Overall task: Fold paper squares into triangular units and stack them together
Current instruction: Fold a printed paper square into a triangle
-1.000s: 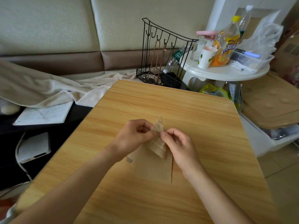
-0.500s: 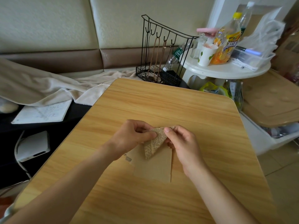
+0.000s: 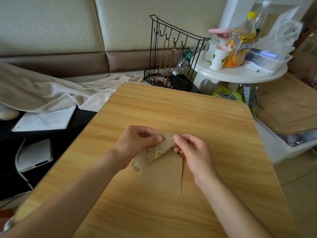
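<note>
Mid-bench, slightly toward the near edge, the printed paper piece (image 3: 162, 146) is pinched by both hands just above the plain brown squares (image 3: 163, 176) lying flat. Change: a second ago it stood tip-up; now it is turned over, long edge on top, tip pointing down at the squares. Left hand (image 3: 135, 143) pinches its left corner, right hand (image 3: 192, 152) its right corner. Reads as a triangular unit being checked or creased, not yet set down; stacking looks barely begun. Bench (image 3: 205, 121) otherwise shows wood grain; wire rack (image 3: 173, 54) sits beyond the far edge.
</note>
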### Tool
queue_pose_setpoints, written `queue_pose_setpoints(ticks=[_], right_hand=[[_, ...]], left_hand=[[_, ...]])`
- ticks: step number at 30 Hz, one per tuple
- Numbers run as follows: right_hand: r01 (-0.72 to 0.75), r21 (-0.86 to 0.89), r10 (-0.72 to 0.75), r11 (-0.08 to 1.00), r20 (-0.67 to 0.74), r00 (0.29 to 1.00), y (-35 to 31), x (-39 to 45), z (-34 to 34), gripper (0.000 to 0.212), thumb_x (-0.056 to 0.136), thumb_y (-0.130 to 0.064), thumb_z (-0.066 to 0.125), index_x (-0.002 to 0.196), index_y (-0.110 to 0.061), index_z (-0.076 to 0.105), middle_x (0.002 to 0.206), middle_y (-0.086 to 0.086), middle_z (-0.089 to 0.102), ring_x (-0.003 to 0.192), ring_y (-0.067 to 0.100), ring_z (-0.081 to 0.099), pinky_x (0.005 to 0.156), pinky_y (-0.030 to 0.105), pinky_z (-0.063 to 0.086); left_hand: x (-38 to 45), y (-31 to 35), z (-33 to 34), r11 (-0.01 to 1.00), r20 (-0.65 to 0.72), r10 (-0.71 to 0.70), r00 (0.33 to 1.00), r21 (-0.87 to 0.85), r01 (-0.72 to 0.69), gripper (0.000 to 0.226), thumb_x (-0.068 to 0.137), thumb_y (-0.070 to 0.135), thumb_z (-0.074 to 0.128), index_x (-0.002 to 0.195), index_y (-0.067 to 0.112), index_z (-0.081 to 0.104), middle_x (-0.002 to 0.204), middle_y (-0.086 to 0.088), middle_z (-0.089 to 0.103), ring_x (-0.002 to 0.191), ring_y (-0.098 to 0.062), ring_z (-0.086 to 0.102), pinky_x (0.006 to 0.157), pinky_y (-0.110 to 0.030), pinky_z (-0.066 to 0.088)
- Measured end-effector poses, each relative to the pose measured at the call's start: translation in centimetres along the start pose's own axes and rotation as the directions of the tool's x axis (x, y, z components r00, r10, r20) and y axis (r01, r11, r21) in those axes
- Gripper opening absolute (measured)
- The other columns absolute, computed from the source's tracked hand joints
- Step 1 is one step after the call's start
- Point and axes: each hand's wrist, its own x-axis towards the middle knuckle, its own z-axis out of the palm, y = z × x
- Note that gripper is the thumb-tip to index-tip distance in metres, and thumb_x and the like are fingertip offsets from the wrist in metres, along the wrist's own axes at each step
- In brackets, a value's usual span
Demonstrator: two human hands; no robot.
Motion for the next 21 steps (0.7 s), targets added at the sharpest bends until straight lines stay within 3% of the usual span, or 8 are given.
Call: queue_pose_setpoints(ticks=[8,15,21], right_hand=[[0.011,-0.077,-0.011,0.997,0.01,1.0,0.01,-0.06,0.05,0.021,0.094,-0.017,0.075,0.082,-0.001,0.07,0.069,-0.001,0.068,0.062,0.007,0.061,0.065,0.018,0.051],[-0.002,-0.069,0.003,0.998,0.025,1.0,-0.3,-0.26,-0.01,0.023,0.099,-0.024,0.069,0.082,-0.01,0.074,0.07,0.0,0.071,0.065,0.009,0.065,0.064,0.017,0.051],[0.028,-0.106,-0.027,0.994,0.01,1.0,-0.31,-0.29,-0.06,0.028,0.103,-0.024,0.063,0.086,-0.004,0.072,0.069,-0.002,0.068,0.066,0.009,0.066,0.065,0.02,0.051]], left_hand=[[-0.32,0.01,0.21,0.983,0.102,0.029,0.994,0.178,-0.047,0.007,0.09,0.015,0.078,0.095,0.011,0.079,0.082,-0.003,0.075,0.072,-0.006,0.066,0.065,-0.015,0.051],[-0.31,0.1,0.19,0.979,0.057,0.057,0.997,0.19,-0.067,0.007,0.086,0.017,0.082,0.089,0.011,0.08,0.089,-0.01,0.078,0.077,-0.011,0.07,0.071,-0.017,0.055],[-0.31,-0.06,0.41,0.979,0.063,0.07,0.996,0.189,-0.081,0.005,0.086,0.017,0.082,0.087,0.013,0.08,0.087,-0.009,0.078,0.076,-0.01,0.07,0.07,-0.017,0.054]])
